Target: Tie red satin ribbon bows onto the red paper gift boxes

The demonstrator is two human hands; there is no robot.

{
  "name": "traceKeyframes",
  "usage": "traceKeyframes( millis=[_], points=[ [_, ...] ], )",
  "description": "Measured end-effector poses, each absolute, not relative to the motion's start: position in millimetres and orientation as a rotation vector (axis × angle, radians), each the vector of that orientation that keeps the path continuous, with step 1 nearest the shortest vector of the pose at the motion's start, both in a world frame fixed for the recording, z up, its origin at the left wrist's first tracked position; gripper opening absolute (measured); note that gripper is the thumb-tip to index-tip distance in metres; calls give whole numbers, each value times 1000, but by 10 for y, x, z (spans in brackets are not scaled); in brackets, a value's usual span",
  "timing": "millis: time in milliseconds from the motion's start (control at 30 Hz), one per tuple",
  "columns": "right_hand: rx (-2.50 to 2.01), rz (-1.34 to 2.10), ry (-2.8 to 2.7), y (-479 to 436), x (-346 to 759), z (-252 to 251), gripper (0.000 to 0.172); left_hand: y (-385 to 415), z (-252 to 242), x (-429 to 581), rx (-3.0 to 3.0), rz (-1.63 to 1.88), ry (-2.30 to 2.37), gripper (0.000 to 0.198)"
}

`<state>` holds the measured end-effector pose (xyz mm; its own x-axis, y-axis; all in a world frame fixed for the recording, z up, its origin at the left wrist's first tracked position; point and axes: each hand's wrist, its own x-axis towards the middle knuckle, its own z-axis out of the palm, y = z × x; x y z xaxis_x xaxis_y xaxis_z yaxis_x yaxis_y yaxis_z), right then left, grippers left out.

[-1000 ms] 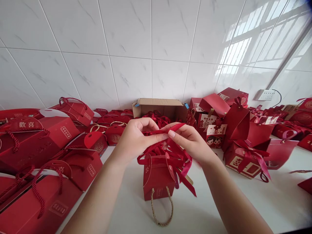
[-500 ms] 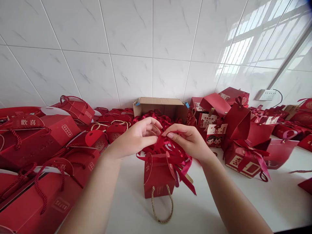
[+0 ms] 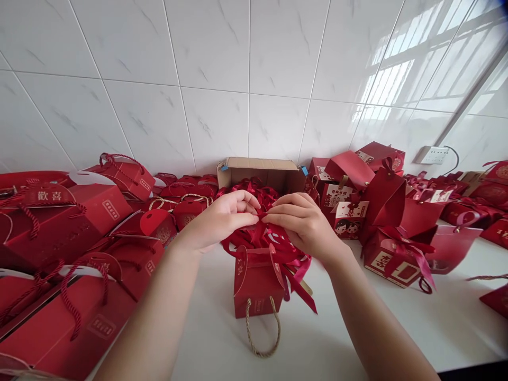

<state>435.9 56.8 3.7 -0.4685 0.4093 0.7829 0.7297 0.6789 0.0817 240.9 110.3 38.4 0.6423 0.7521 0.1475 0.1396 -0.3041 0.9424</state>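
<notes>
Both of my hands meet above a small red gift box standing on the white table. My left hand pinches a red ribbon between thumb and fingers. From the other side my right hand has its fingers closed on the same ribbon, close to the left fingertips. The knot or loop between them is mostly hidden. Toward me, a twisted gold rope handle hangs from the box onto the table. Behind the hands, a heap of red ribbons spills from a cardboard box.
Large red gift boxes with rope handles crowd the left side. More red boxes stack at the right, near one tied with a ribbon bow. A tiled wall rises behind, with a power socket at right.
My right hand has turned so its back faces me more, its fingers now drawn in beside the left thumb. My left hand has barely moved.
</notes>
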Motion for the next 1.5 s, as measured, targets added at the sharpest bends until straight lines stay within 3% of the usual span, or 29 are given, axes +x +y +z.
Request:
traceKeyframes(
  millis=[367, 633, 867, 1067, 1500],
  points=[
    [-847, -491, -2084, 621, 4347, -34, 26, 1100, 309, 2411, 1706, 816, 729, 21],
    [-737, 368, -1543, 567, 4262, -314, 20, 921, 76, 2245, 2525, 1335, 793, 35],
    [-781, 693, -1027, 470, 4324, -478, 28, 991, -92, 1982, 2863, 1666, 918, 36],
    [-858, 717, -969, 269, 4489, -632, 29, 952, -121, 1756, 2915, 1589, 1000, 17],
    [-1281, 705, -857, -81, 4858, -977, 35, 1010, -422, 1312, 2915, 1265, 1197, 13]
  ],
)
